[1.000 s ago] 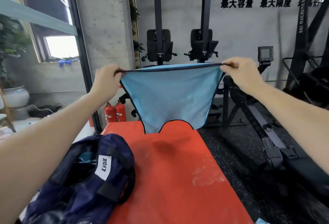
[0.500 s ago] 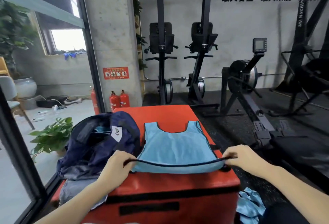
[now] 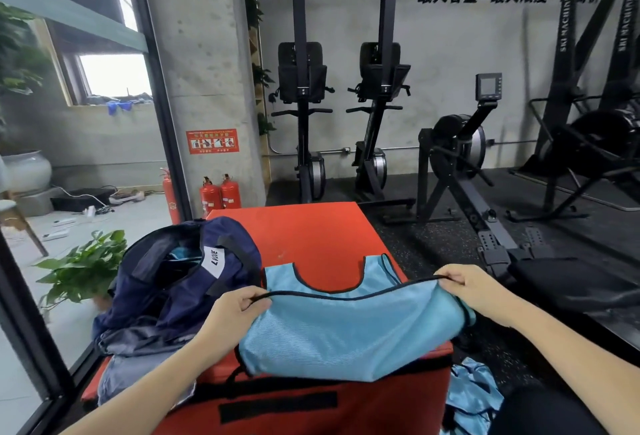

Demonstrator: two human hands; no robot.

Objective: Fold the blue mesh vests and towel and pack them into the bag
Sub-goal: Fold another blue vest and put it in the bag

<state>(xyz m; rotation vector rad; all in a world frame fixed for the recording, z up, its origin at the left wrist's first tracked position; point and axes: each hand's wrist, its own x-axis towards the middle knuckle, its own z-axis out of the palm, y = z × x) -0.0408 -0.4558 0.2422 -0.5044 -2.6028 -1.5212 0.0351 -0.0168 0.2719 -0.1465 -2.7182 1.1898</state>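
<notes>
A light blue mesh vest [image 3: 349, 334] with black trim lies on the red padded box [image 3: 311, 237], its neck end pointing away from me. My left hand [image 3: 232, 313] pinches the left corner of its black hem. At the other corner my right hand [image 3: 474, 291] pinches the same hem, which is lifted and drawn over the vest towards the neck. The navy bag [image 3: 180, 282] stands open on the box's left side, with something blue showing inside. More blue fabric [image 3: 474, 396] lies on the floor at the lower right.
A grey cloth [image 3: 128, 375] lies under the bag at the box's left front. A glass wall and a potted plant [image 3: 83, 268] are to the left. Rowing machines [image 3: 467, 171] stand on the black floor to the right, fire extinguishers [image 3: 221, 194] behind the box.
The vest was held up in the air, then laid flat on the box. Now both hands have lifted its near hem and carried it forward over the vest.
</notes>
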